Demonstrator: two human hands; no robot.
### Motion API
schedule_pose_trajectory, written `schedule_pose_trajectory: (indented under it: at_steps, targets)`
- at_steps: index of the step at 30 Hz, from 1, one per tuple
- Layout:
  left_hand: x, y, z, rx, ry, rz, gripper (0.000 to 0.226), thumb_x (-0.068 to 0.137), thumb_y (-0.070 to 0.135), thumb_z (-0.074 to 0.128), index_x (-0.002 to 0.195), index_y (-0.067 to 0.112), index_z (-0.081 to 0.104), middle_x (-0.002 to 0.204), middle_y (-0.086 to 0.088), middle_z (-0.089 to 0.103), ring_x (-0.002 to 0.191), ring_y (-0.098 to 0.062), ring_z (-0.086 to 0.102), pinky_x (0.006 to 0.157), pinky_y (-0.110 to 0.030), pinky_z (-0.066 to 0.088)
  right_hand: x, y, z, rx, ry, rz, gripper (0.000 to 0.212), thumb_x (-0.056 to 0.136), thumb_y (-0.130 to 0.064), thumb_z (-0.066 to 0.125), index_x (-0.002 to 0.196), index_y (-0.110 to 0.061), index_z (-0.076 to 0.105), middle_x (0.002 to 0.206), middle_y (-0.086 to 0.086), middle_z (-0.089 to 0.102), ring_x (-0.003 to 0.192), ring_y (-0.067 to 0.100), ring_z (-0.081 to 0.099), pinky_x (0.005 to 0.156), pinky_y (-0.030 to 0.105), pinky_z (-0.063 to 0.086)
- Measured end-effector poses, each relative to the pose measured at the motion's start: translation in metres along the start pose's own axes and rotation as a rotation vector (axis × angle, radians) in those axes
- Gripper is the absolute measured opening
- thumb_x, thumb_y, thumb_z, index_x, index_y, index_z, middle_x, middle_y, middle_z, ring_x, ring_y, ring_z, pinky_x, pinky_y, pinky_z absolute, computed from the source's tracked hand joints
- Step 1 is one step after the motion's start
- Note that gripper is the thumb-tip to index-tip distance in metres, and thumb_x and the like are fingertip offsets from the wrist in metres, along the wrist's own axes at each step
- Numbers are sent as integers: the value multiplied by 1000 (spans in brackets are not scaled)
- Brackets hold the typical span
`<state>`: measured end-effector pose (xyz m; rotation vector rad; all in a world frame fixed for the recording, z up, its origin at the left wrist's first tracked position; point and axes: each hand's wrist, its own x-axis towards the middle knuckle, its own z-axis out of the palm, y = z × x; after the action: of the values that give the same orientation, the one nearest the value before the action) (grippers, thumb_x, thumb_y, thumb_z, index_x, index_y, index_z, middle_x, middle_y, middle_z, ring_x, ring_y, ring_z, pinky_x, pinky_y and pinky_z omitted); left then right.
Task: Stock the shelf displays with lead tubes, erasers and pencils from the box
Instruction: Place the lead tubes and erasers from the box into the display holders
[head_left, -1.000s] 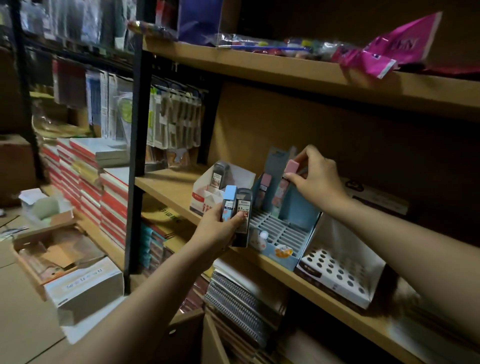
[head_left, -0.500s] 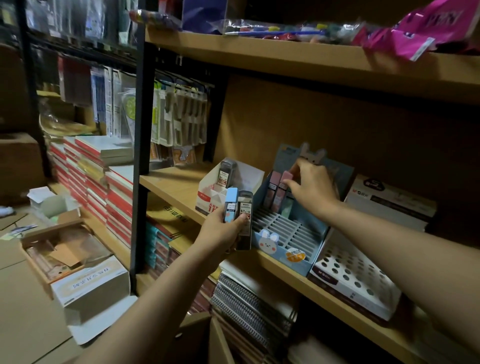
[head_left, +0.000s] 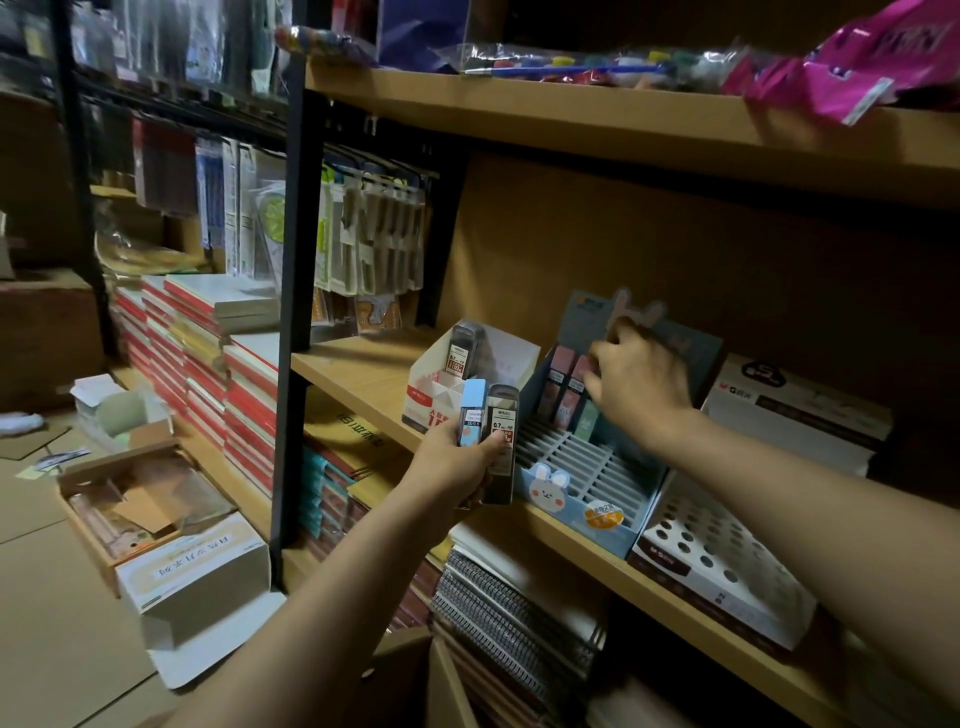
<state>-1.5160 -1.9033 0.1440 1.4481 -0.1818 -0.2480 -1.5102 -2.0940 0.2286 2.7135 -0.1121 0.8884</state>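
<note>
Lead tubes, a blue one (head_left: 471, 413) and a black one (head_left: 500, 441), stand upright in the left hand (head_left: 451, 470), whose fingers curl round them just left of the blue rabbit display (head_left: 582, 467) on the shelf (head_left: 358, 371). The right hand (head_left: 636, 384) reaches over the display's back row, fingertips at the pink tubes (head_left: 566, 389); whether it grips one I cannot tell.

"0.7" reads on the black lead tube (head_left: 501, 441) in the left hand (head_left: 447, 475), and again on the tube (head_left: 462, 356) standing in the white display box (head_left: 511, 358) beyond it.
</note>
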Motion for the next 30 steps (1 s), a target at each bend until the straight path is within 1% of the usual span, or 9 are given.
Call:
schedule_pose_trajectory:
  at_steps: [2,5,7,10,12,14,20,26,30]
  targets:
    - [-2,0,-2,-6,-8,-7,17,94,27,61,109,20,60,89,-4,65,62,-8,57,40,-12,40,0,-1,-5,84,2,29,28,96,-33,55,112,-13,67,116,10,52,97,29,59,75,36,51]
    - [-2,-2,-9,-54,-31,-24,20,90,30,66,105,17,64,82,-4,65,55,-7,54,45,-17,41,-3,-9,-15,513,24,37,27,97,-31,56,117,-16,65,111,6,59,96,22,59,79,33,50]
    - [-3,-1,-14,-73,-52,-34,25,88,31,67,105,13,66,81,-5,65,52,-6,54,47,-18,41,-9,-20,-22,759,-79,17,24,94,-35,59,114,-22,65,100,-3,66,88,12,63,73,23,50]
    - [-4,3,-17,-67,-116,-21,28,88,33,68,102,10,67,72,-2,64,49,-6,52,46,-19,40,-21,-38,-25,939,-265,-18,34,87,-36,70,117,-27,59,97,-7,67,82,8,67,74,27,57]
    - [-6,7,-19,-70,-151,-4,25,87,34,68,99,12,66,65,3,63,51,-5,52,50,-20,40,-23,-47,-24,971,-296,-20,33,82,-28,76,110,-29,58,98,-3,67,85,12,68,75,31,59]
    - [-8,11,-24,-75,-146,13,24,87,35,68,101,16,66,72,2,66,54,-5,53,52,-20,41,-18,-52,-26,983,-260,-1,31,80,-24,79,100,-33,57,92,-5,68,80,9,67,69,25,57]
    - [-10,29,-72,-126,48,-9,22,98,34,50,117,22,48,87,-5,68,66,-13,53,60,-24,42,29,-52,-43,951,26,69,28,80,-16,78,98,-23,58,89,-12,64,82,3,63,71,21,53]
    - [-11,28,-87,-51,96,52,24,101,25,45,122,17,51,106,-6,60,97,-22,59,91,-41,50,67,-84,-18,812,95,-22,26,82,-12,75,100,-15,55,100,1,60,89,15,59,77,30,54]
    - [-6,21,-81,-65,87,61,24,101,24,45,122,18,54,103,-1,64,100,-18,60,84,-32,49,78,-94,-2,778,60,-10,27,82,-13,74,100,-15,54,99,0,60,90,16,59,77,31,54]
